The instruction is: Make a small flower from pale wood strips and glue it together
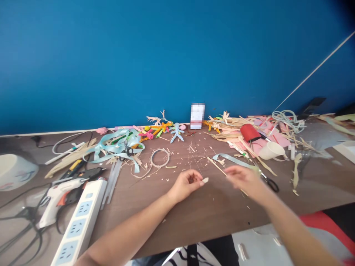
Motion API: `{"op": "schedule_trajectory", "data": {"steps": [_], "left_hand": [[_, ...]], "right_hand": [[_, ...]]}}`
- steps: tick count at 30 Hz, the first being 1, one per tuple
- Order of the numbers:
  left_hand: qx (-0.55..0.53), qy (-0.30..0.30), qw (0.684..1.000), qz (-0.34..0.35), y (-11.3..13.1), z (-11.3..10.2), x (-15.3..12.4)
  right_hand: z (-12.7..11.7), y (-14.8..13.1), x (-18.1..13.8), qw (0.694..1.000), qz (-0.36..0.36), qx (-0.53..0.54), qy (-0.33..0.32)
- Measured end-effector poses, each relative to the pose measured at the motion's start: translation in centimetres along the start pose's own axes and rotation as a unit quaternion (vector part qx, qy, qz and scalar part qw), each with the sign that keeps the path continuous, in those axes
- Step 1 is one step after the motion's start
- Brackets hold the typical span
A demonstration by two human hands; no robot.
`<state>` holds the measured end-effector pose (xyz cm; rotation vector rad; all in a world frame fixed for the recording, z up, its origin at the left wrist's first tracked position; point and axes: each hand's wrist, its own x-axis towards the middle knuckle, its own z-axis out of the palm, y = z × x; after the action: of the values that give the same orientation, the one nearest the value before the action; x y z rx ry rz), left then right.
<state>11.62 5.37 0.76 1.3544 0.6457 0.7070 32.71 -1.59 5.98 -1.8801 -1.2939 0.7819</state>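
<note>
My left hand [186,184] hovers over the middle of the brown table [210,210] with its fingers curled and pinched together; what it pinches, if anything, is too small to name. My right hand [244,178] is just to the right of it, blurred by motion, palm down, near a thin straw strip [217,167] and a pale blue ribbon [235,159]. Black-handled scissors [270,182] lie just beyond the right hand. Small straw scraps litter the table around both hands.
A white power strip [80,221] and white glue gun [59,195] lie at the left, beside a white bowl [15,170]. Blue ribbon loops [116,146], coloured pipe-cleaner figures [158,130], a straw pile [230,127], a red cup [249,132] and a white paper cup [271,150] line the back.
</note>
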Motion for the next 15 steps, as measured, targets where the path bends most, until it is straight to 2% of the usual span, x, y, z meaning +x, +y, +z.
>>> {"op": "schedule_trajectory", "data": {"steps": [1,2,3,6,10,13,15], "left_hand": [[-0.037,0.016,0.999,-0.007,0.1,0.0,0.1],[-0.067,0.031,0.997,-0.011,0.1,-0.1,0.1],[-0.090,0.043,0.995,-0.013,0.2,-0.2,0.1],[-0.123,0.067,0.990,-0.012,0.3,-0.3,-0.1],[-0.080,0.078,0.994,-0.008,0.6,-0.3,-0.3],[0.075,0.081,0.994,0.017,1.4,-1.2,-0.3],[0.255,0.096,0.962,0.032,2.0,-2.6,-0.3]], "right_hand": [[1.8,-0.8,-0.2,0.993,-0.004,0.060,-0.100],[3.5,-1.4,-0.3,0.979,-0.006,0.129,-0.159],[5.2,-1.9,-0.5,0.966,-0.005,0.187,-0.179],[8.6,-2.7,-0.5,0.944,0.012,0.291,-0.157],[9.6,-2.7,0.0,0.937,0.023,0.323,-0.128],[9.1,-2.3,0.5,0.936,0.034,0.333,-0.111],[8.7,-1.9,0.8,0.941,0.042,0.322,-0.097]]}}
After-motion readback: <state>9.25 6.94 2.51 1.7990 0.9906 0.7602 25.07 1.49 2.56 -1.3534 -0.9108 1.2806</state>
